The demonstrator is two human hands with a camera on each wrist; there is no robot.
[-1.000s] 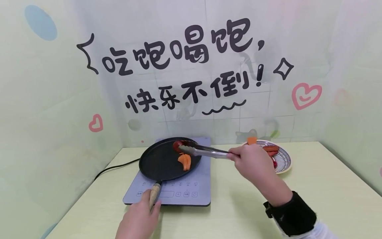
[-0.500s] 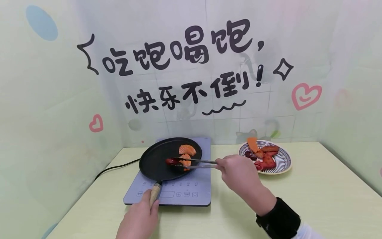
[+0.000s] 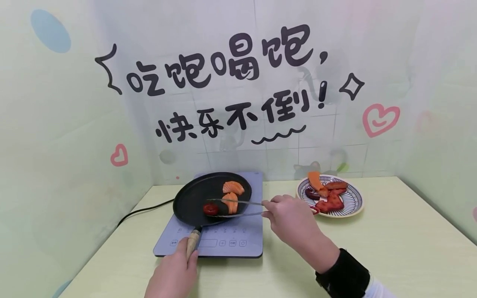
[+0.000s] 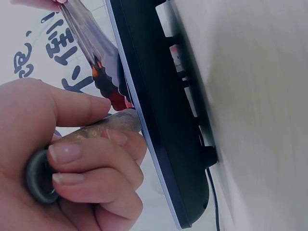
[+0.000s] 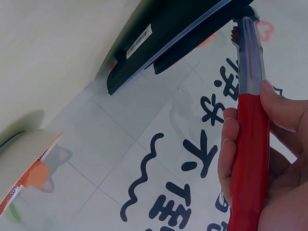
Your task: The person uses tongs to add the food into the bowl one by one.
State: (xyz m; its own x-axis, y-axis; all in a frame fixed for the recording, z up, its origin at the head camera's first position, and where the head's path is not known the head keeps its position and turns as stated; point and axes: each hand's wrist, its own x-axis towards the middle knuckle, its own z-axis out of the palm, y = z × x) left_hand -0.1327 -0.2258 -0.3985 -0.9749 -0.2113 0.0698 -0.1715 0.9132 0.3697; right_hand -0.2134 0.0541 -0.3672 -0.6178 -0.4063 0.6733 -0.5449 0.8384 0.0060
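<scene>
My left hand (image 3: 173, 273) grips the wooden handle (image 3: 193, 241) of a round black frying pan (image 3: 190, 203). In the left wrist view, its fingers curl round the handle near the ring (image 4: 36, 175) at its end. My right hand (image 3: 292, 221) holds metal tongs (image 3: 244, 215) by their red grip (image 5: 251, 154). The tongs' arms are spread over the pan, on both sides of a dark red, glossy rounded food piece (image 3: 210, 209), which lies on the pan's surface. Right of it are two orange, pale-striped slices like salmon (image 3: 233, 187).
Under the pan is a flat induction cooker (image 3: 246, 248), its black cord (image 3: 145, 206) running left. A patterned plate (image 3: 354, 205) at the right holds an orange slice (image 3: 314, 181), a dark sausage-like piece (image 3: 312, 193) and reddish meat pieces (image 3: 331, 203). Printed walls enclose the table.
The tongs have moved from the pan's back right toward its front, carrying the dark red piece, then spread apart around it. The right hand has shifted left; the left hand keeps its grip.
</scene>
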